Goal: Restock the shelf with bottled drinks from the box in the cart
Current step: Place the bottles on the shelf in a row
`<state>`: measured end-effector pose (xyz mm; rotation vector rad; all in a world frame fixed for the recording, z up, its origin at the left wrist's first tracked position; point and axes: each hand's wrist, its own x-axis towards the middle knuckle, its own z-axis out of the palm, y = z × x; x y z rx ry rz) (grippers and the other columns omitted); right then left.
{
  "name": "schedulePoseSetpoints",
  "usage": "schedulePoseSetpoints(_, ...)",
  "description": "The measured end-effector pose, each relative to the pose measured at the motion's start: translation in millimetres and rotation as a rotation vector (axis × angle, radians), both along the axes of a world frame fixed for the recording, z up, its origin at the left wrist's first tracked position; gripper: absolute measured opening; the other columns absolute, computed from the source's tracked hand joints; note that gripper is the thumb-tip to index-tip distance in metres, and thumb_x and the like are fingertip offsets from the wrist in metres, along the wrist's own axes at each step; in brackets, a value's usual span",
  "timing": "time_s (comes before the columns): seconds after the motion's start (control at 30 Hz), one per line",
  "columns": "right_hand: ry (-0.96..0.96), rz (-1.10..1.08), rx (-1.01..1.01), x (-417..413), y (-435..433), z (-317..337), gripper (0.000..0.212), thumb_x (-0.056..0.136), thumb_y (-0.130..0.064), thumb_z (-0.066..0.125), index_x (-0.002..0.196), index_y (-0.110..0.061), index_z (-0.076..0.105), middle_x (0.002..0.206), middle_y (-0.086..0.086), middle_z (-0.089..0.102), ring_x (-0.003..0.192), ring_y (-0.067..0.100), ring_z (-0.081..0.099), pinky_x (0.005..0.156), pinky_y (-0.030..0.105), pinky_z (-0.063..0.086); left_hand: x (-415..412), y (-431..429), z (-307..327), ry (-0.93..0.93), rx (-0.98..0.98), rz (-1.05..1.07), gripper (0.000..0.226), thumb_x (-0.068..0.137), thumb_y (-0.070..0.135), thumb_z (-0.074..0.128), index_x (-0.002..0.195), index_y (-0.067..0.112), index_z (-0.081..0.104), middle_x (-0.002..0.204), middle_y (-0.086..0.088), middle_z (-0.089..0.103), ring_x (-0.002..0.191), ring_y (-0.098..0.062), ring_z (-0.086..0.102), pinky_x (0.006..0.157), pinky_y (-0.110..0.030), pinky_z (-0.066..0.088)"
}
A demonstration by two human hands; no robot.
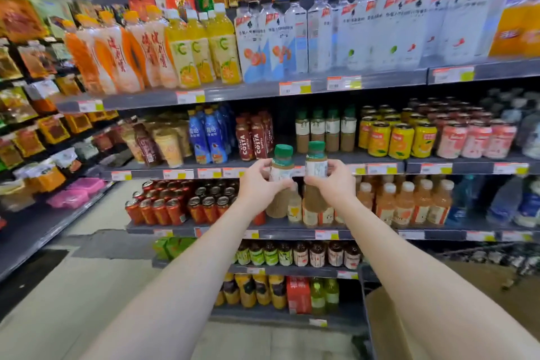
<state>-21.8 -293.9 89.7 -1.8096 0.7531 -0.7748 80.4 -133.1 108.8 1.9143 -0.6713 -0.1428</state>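
Note:
I hold two brown-drink bottles with green caps upright, side by side, in front of the second shelf. My left hand grips the left bottle around its white label. My right hand grips the right bottle the same way. Both bottles hang just before the shelf edge. Matching green-capped bottles stand further back on that shelf, with an open strip of shelf in front of them. The cardboard box shows at the lower right, mostly hidden by my right arm.
Red coffee bottles stand left of the gap, yellow cans right of it. Below are red cans and orange juice bottles. The top shelf carries tall drinks. A snack rack lines the left side.

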Motion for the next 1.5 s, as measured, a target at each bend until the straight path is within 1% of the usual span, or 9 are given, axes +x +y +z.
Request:
schedulePoseSetpoints(0.13,0.024,-0.010,-0.020,34,-5,5,0.065,0.077,-0.028,0.086,0.132,-0.016,0.056,0.121,-0.002,0.065,0.103,0.012,0.060,0.080,0.026,0.047,37,-8,-5,-0.014,-0.016,-0.005,0.071,0.075,0.035,0.090,0.137,0.025,0.057,0.108,0.013,0.064,0.091,0.006,0.055,0.070,-0.018,0.045)
schedulePoseSetpoints(0.3,0.053,-0.058,-0.057,78,-34,7,0.068,0.074,-0.032,0.087,0.132,-0.020,0.054,0.122,-0.002,0.065,0.111,0.018,0.061,0.090,0.035,0.052,75,-35,-10,0.009,-0.036,0.004,0.072,0.075,0.034,0.091,0.137,0.023,0.057,0.105,0.013,0.062,0.091,0.005,0.056,0.068,-0.015,0.043)
schedulePoseSetpoints(0.4,0.021,-0.051,-0.053,106,-58,7,0.068,0.076,-0.028,0.086,0.135,-0.019,0.053,0.124,0.000,0.064,0.107,0.013,0.058,0.086,0.029,0.047,100,-56,-13,0.008,-0.019,-0.010,0.072,0.073,0.035,0.091,0.137,0.023,0.058,0.110,0.012,0.064,0.095,0.001,0.059,0.069,-0.012,0.042)
schedulePoseSetpoints(0.5,-0.015,-0.051,-0.060,138,-81,10,0.069,0.078,-0.025,0.085,0.138,-0.017,0.052,0.127,0.001,0.062,0.107,0.012,0.056,0.086,0.026,0.042,125,-80,-14,0.012,-0.006,0.001,0.067,0.075,0.033,0.090,0.133,0.023,0.058,0.101,0.019,0.061,0.091,0.009,0.056,0.068,-0.010,0.041)
schedulePoseSetpoints(0.73,0.019,-0.038,-0.077,206,-124,-2,0.066,0.076,-0.027,0.085,0.134,-0.017,0.055,0.121,0.002,0.068,0.109,0.020,0.064,0.084,0.027,0.045,177,-126,-20,0.024,-0.003,0.077,0.063,0.072,0.034,0.093,0.124,0.029,0.057,0.095,0.021,0.062,0.085,0.009,0.060,0.063,-0.007,0.046)
schedulePoseSetpoints(0.83,0.039,-0.056,-0.092,216,-132,-12,0.054,0.079,-0.022,0.083,0.125,-0.017,0.057,0.110,0.001,0.069,0.104,0.023,0.064,0.077,0.027,0.042,192,-137,-26,0.006,0.017,0.092,0.069,0.068,0.040,0.094,0.126,0.028,0.059,0.097,0.016,0.065,0.089,0.003,0.062,0.068,-0.013,0.047)
schedulePoseSetpoints(0.97,0.051,-0.090,-0.029,226,-139,-20,0.067,0.081,-0.026,0.082,0.140,-0.020,0.052,0.124,0.003,0.067,0.115,0.024,0.062,0.084,0.027,0.044,207,-143,-27,0.029,0.039,0.054,0.063,0.070,0.034,0.094,0.121,0.030,0.057,0.092,0.015,0.064,0.082,0.005,0.061,0.060,-0.006,0.045)
schedulePoseSetpoints(1.33,0.137,-0.097,-0.014,238,-137,-22,0.070,0.086,-0.028,0.075,0.146,-0.018,0.040,0.131,0.007,0.063,0.118,0.028,0.061,0.090,0.038,0.050,215,-153,-32,0.036,0.011,-0.036,0.062,0.072,0.038,0.092,0.123,0.028,0.058,0.094,0.015,0.065,0.083,0.004,0.061,0.057,-0.003,0.043)
schedulePoseSetpoints(1.5,0.114,-0.156,0.035,219,-135,-27,0.046,0.089,-0.012,0.062,0.133,-0.009,0.049,0.127,0.011,0.062,0.118,0.030,0.059,0.094,0.038,0.048,204,-162,-46,0.061,0.011,-0.075,0.080,0.065,0.043,0.094,0.132,0.024,0.055,0.095,0.011,0.069,0.086,0.000,0.066,0.074,-0.019,0.055)
